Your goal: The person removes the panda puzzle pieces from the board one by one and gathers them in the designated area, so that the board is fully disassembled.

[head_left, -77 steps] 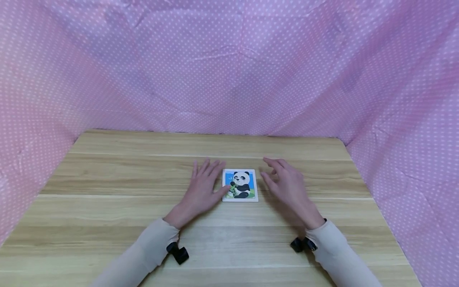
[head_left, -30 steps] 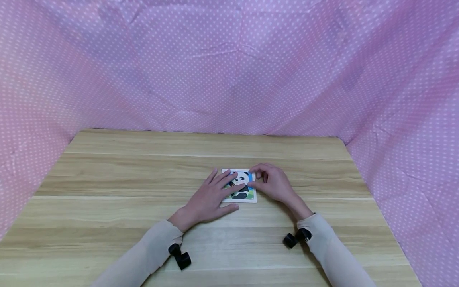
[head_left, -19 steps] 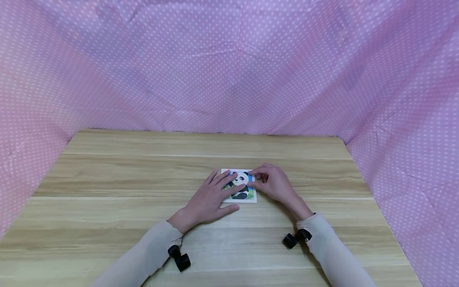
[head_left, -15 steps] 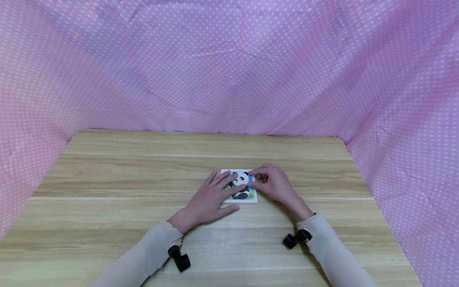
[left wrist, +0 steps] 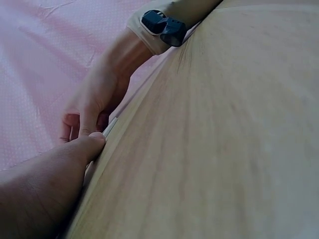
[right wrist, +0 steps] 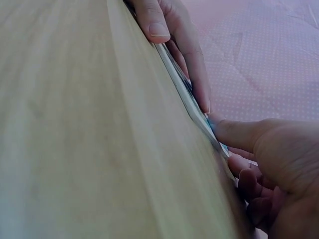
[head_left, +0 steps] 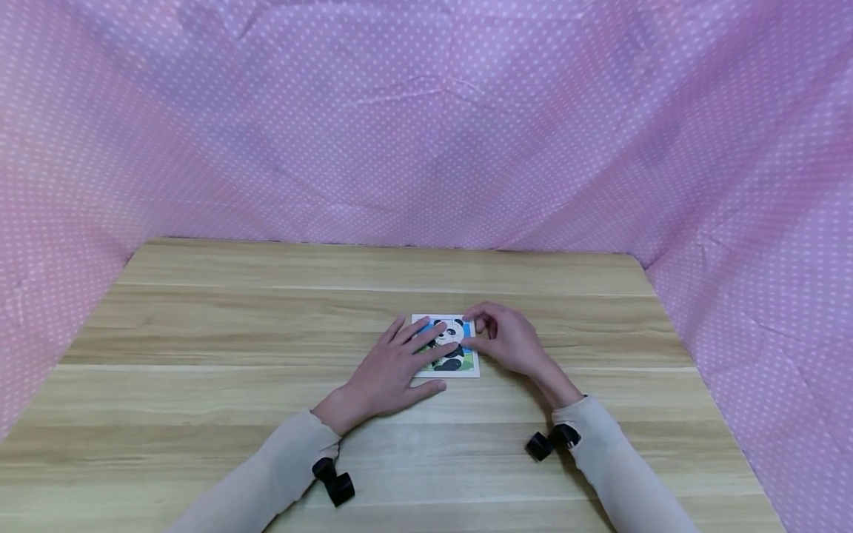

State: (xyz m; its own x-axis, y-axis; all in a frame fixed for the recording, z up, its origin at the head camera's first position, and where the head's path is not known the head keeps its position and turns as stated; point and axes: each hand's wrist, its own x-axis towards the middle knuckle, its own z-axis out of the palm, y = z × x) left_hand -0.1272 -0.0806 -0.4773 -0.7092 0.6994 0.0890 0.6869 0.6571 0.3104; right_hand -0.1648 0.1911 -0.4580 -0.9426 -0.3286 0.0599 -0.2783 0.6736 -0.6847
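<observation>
A flat square panda puzzle [head_left: 451,363] with a white border lies on the wooden table. My left hand [head_left: 389,368] rests across its left part with fingers spread, hiding that side; the thumb lies off the near edge. At the upper right of the picture, my right hand [head_left: 512,342] has thumb and index finger bent onto the blue area, with the other fingers curled in. From the right wrist view, the white puzzle edge [right wrist: 175,82] runs between both hands, and the right thumb [right wrist: 232,133] touches the face near a corner. What lies between the right fingertips is hidden.
Around the puzzle spreads the light wooden table top [head_left: 213,333]. Pink dotted cloth [head_left: 426,133] hangs behind the table and along both sides. Small black devices [head_left: 336,485] are strapped at both wrists over beige sleeves.
Since the earliest frame, my left hand has slid right onto the puzzle, and my right hand has come left to its upper right side. Over the last second both hands hold nearly still.
</observation>
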